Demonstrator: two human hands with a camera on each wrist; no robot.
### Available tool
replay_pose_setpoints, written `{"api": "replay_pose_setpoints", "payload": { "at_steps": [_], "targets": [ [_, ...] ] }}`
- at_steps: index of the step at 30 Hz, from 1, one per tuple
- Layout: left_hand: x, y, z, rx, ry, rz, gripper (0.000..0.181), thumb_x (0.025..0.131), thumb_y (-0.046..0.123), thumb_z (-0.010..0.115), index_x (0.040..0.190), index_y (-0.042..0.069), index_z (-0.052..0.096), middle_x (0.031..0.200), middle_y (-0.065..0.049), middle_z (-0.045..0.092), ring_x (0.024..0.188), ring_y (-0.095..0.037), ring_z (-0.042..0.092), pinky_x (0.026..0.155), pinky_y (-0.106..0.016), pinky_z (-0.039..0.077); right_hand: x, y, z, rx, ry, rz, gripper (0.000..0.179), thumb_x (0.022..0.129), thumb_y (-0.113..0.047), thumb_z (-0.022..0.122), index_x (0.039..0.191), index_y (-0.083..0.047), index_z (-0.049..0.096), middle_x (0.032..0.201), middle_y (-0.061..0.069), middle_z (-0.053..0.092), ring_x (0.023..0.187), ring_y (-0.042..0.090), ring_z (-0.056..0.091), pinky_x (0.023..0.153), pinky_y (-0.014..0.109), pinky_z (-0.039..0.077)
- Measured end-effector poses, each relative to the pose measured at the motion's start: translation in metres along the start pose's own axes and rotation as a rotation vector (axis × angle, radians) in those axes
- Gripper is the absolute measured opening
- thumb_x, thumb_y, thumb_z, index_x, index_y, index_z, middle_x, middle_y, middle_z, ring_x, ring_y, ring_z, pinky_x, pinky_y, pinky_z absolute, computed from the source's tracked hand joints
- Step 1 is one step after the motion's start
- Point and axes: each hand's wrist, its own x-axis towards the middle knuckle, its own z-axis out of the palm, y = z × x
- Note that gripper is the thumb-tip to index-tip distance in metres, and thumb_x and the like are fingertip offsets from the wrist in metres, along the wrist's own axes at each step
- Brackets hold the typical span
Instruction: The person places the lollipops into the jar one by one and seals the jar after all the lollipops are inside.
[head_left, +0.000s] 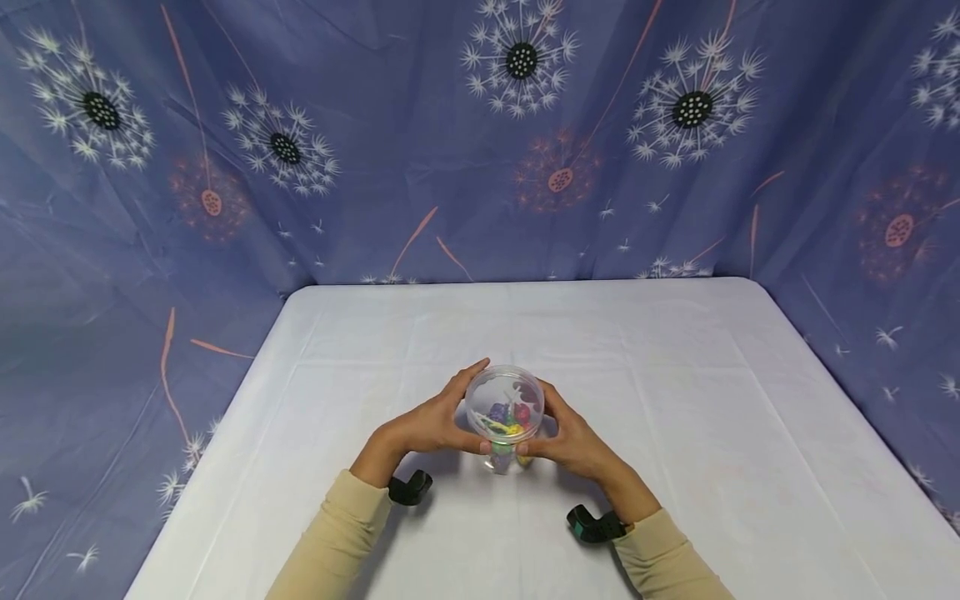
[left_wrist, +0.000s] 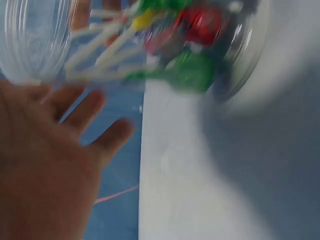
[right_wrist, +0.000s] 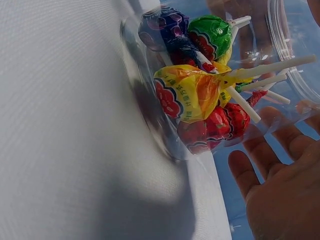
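Note:
A clear plastic jar of wrapped lollipops stands between both hands near the middle of the white table, its round top facing the head camera. From one side my left hand holds it, thumb at the near side and fingers round the far side. My right hand grips the opposite side in the same way. Inside, a yellow lollipop, a red lollipop, a purple lollipop and a green lollipop show, white sticks pointing towards the top. The jar's base is close over the tabletop.
A white cloth covers the table, which has rounded far corners. Blue curtains printed with dandelions hang behind it and along both sides. A black wrist strap sits on the left wrist, another black strap on the right.

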Motion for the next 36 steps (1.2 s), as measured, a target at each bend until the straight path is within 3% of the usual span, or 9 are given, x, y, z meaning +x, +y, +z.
{"api": "replay_pose_setpoints", "payload": {
  "at_steps": [8,13,18,22,26,29,32,36],
  "targets": [
    [-0.007,0.005,0.041,-0.002,0.369,-0.009,0.107,0.066,0.039,0.085,0.149,0.026,0.018,0.152,-0.003,0.024,0.138,-0.031,0.028,0.110,-0.056,0.028,0.001,0.003,0.000,-0.005,0.010,-0.027,0.088,0.075,-0.030,0.079,0.144,-0.040,0.025,0.142,0.007,0.045,0.129,0.038,0.043,0.099,0.064,0.034],
    [-0.007,0.005,0.055,0.013,0.469,0.003,0.102,0.067,0.040,0.084,0.147,0.026,0.022,0.147,-0.004,0.029,0.130,-0.034,0.038,0.105,-0.052,0.035,0.000,0.003,0.000,-0.003,0.014,-0.027,0.087,0.075,-0.030,0.079,0.145,-0.039,0.026,0.142,0.007,0.045,0.129,0.038,0.043,0.099,0.064,0.034],
    [-0.008,0.006,0.045,0.115,0.424,0.025,0.101,0.066,0.043,0.083,0.146,0.023,0.026,0.143,-0.006,0.036,0.127,-0.031,0.041,0.103,-0.052,0.037,0.000,0.003,0.000,-0.003,0.010,-0.025,0.087,0.075,-0.030,0.079,0.145,-0.039,0.026,0.142,0.006,0.046,0.128,0.038,0.044,0.099,0.063,0.035],
    [-0.007,0.005,0.027,0.129,0.292,0.025,0.100,0.067,0.044,0.083,0.147,0.028,0.025,0.143,-0.006,0.036,0.128,-0.031,0.041,0.102,-0.053,0.037,0.000,0.002,0.000,0.009,-0.001,-0.028,0.087,0.076,-0.029,0.079,0.145,-0.039,0.026,0.143,0.005,0.044,0.129,0.038,0.043,0.099,0.064,0.034],
    [-0.005,0.000,0.011,0.054,0.129,0.008,0.100,0.070,0.041,0.081,0.148,0.033,0.020,0.147,-0.006,0.032,0.134,-0.033,0.036,0.105,-0.055,0.033,0.000,0.002,0.000,0.027,-0.017,-0.024,0.088,0.076,-0.028,0.079,0.145,-0.039,0.025,0.144,0.004,0.043,0.130,0.039,0.042,0.100,0.065,0.032],
    [-0.004,-0.003,0.005,0.019,0.055,0.002,0.101,0.071,0.040,0.081,0.149,0.037,0.016,0.151,-0.001,0.026,0.139,-0.032,0.029,0.108,-0.056,0.029,0.001,0.002,0.000,0.028,-0.015,-0.028,0.088,0.076,-0.027,0.079,0.145,-0.039,0.026,0.143,0.005,0.043,0.129,0.038,0.042,0.100,0.065,0.033],
    [-0.003,-0.004,0.006,-0.008,0.061,-0.014,0.106,0.070,0.039,0.082,0.149,0.041,0.010,0.153,0.004,0.020,0.142,-0.031,0.024,0.109,-0.058,0.027,0.001,0.003,0.000,0.018,-0.007,-0.033,0.088,0.075,-0.027,0.079,0.145,-0.038,0.026,0.142,0.005,0.044,0.128,0.038,0.044,0.100,0.064,0.034],
    [-0.003,-0.002,0.022,-0.049,0.189,-0.040,0.111,0.066,0.041,0.085,0.149,0.038,0.010,0.154,0.002,0.020,0.141,-0.028,0.024,0.110,-0.057,0.026,0.000,0.004,-0.002,0.011,0.001,-0.034,0.088,0.075,-0.028,0.079,0.145,-0.039,0.027,0.142,0.004,0.045,0.128,0.038,0.044,0.100,0.064,0.033]
  ]
}}
